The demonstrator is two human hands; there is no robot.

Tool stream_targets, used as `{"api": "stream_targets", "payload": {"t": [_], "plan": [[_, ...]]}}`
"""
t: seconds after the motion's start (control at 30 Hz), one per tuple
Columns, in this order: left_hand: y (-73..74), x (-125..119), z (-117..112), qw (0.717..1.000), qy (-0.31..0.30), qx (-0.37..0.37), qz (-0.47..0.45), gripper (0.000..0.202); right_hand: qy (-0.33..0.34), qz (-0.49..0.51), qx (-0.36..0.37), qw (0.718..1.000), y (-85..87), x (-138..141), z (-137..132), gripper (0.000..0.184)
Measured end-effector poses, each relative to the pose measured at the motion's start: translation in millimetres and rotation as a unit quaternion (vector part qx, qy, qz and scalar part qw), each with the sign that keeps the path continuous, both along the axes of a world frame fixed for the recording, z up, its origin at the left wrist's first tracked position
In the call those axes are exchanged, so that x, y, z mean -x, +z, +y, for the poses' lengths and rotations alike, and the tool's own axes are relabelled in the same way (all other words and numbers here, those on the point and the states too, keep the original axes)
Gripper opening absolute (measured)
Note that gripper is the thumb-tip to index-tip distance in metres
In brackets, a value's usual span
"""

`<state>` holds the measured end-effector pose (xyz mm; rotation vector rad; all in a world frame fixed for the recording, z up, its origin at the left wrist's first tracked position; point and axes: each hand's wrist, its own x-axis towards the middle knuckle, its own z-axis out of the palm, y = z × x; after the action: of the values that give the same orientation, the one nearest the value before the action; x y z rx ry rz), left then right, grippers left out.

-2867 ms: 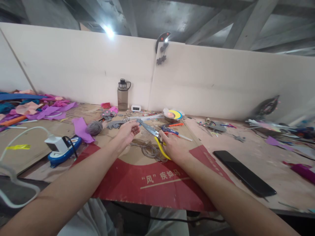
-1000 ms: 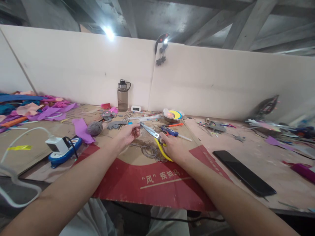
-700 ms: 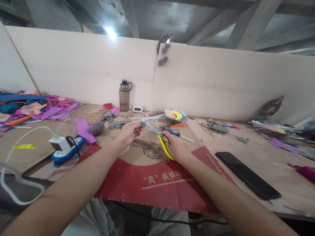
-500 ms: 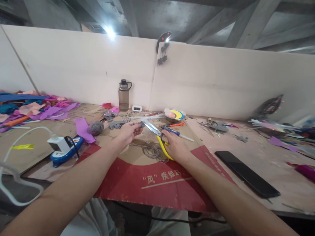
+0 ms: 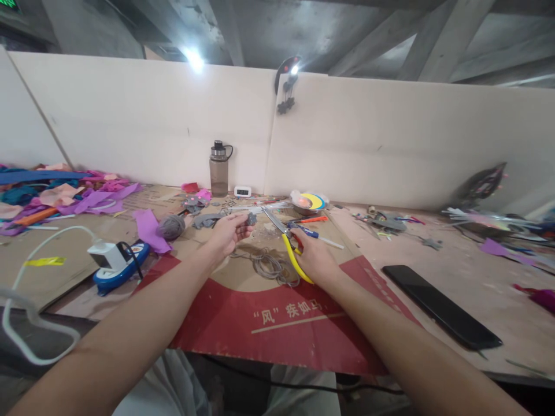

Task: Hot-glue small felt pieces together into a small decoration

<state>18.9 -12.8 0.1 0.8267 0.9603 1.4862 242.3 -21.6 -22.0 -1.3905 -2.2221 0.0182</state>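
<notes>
Between the fingertips of my left hand (image 5: 229,232) is a small dark grey piece (image 5: 251,218), perhaps felt; its exact shape is too small to tell. My right hand (image 5: 313,254) is wrapped round the yellow handles of a pair of scissors (image 5: 274,222). The blades point up and to the left, just right of the grey piece and apart from it. Below both hands, a loose coil of grey cord (image 5: 269,267) lies on a red and brown cardboard sheet (image 5: 277,341).
A ball of grey yarn (image 5: 171,227), purple fabric (image 5: 150,231) and a blue power strip (image 5: 121,270) lie to the left. Behind stand a water bottle (image 5: 219,173) and a small clock (image 5: 243,191). A black phone (image 5: 440,306) rests at the right, and a bowl (image 5: 306,208) sits further back.
The scissor blades have moved away from the grey piece, to the right and slightly upward at the tips. My left hand still holds the piece in nearly the same place.
</notes>
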Motion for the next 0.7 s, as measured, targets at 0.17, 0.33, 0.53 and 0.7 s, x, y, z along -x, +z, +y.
{"api": "stream_targets", "payload": {"t": [0.17, 0.33, 0.53, 0.7], "plan": [[0.9, -1.2, -0.1, 1.000, -0.009, 0.001, 0.006, 0.005, 0.015, 0.004, 0.005, 1.000, 1.2, 0.5, -1.2, 0.035], [1.7, -1.4, -0.1, 1.000, -0.023, -0.001, 0.009, 0.003, 0.011, -0.036, -0.023, 0.999, 3.0, 1.1, -3.5, 0.037], [0.1, 0.2, -0.3, 1.000, -0.004, -0.009, 0.018, 0.007, -0.016, -0.127, -0.053, 0.990, 6.9, 1.6, -8.8, 0.041], [-1.5, -1.9, 0.1, 1.000, 0.000, -0.005, 0.029, 0.010, -0.045, -0.171, -0.046, 0.983, 10.9, 4.1, -13.4, 0.039]]}}
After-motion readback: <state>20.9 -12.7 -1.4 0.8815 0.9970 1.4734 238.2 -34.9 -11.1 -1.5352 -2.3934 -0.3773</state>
